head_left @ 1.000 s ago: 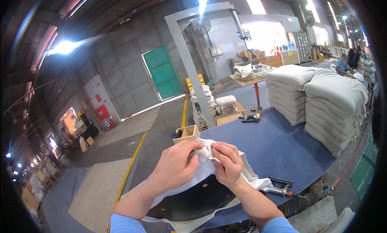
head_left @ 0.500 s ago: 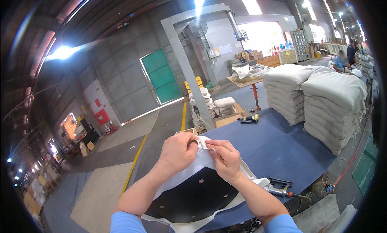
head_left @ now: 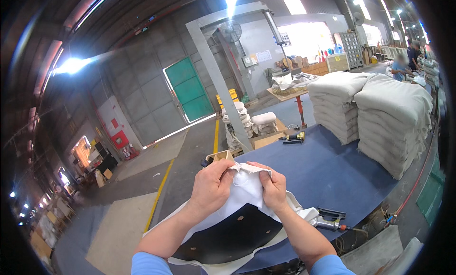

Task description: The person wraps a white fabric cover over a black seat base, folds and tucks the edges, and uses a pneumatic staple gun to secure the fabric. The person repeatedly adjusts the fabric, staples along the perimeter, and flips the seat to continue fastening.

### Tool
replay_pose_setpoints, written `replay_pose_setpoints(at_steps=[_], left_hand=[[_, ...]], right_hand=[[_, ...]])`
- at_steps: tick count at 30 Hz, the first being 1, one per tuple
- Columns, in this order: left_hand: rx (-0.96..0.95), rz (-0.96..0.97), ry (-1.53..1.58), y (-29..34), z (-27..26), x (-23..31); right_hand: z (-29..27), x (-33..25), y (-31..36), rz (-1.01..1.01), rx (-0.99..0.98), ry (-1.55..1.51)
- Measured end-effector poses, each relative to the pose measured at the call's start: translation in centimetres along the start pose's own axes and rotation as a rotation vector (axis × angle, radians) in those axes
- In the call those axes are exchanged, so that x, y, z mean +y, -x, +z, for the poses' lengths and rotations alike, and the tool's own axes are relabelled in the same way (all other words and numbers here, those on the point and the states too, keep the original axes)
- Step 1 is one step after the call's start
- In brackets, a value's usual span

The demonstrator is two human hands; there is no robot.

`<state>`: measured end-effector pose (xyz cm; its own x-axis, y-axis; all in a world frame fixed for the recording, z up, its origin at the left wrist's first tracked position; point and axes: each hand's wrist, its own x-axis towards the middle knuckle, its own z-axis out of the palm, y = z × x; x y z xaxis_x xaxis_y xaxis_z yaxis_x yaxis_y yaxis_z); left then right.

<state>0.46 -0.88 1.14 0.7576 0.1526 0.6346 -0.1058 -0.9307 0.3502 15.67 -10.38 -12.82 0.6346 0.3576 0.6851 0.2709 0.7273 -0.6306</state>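
In front of me a seat pad lies with its black panel (head_left: 228,234) facing up, several small holes in it. White fabric (head_left: 246,188) wraps the pad, and its loose edge stands raised at the far end. My left hand (head_left: 211,185) pinches that edge between thumb and bent fingers. A little to the right, my right hand (head_left: 274,189) grips the same edge, thumb on the near side. The fabric spans the gap between both hands. By my right forearm an air staple gun (head_left: 327,222) lies on the blue tabletop (head_left: 327,170), attached to a hose.
Two tall stacks of pale padded pieces (head_left: 394,120) stand at the table's right. A yellow and black power drill (head_left: 293,139) lies near the far edge. Beyond my left hand is a small wooden box (head_left: 220,156). A grey metal post (head_left: 221,80) rises behind the table.
My hands have moved apart, the right one going right and slightly down. The fabric edge, earlier bunched between my fingertips, now spreads wider between them.
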Motion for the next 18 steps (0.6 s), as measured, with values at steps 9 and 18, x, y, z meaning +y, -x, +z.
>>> replay_pose_setpoints(at_steps=[9, 18], left_hand=[[-0.034, 0.017, -0.036, -2.4, 1.8, 1.3], [-0.034, 0.112, 0.146, -1.0, 2.0, -1.0]], right_hand=[[0.0, 1.4, 1.8, -0.004, 0.232, -0.075], [-2.3, 1.1, 0.6, -0.231, -0.007, 0.105]])
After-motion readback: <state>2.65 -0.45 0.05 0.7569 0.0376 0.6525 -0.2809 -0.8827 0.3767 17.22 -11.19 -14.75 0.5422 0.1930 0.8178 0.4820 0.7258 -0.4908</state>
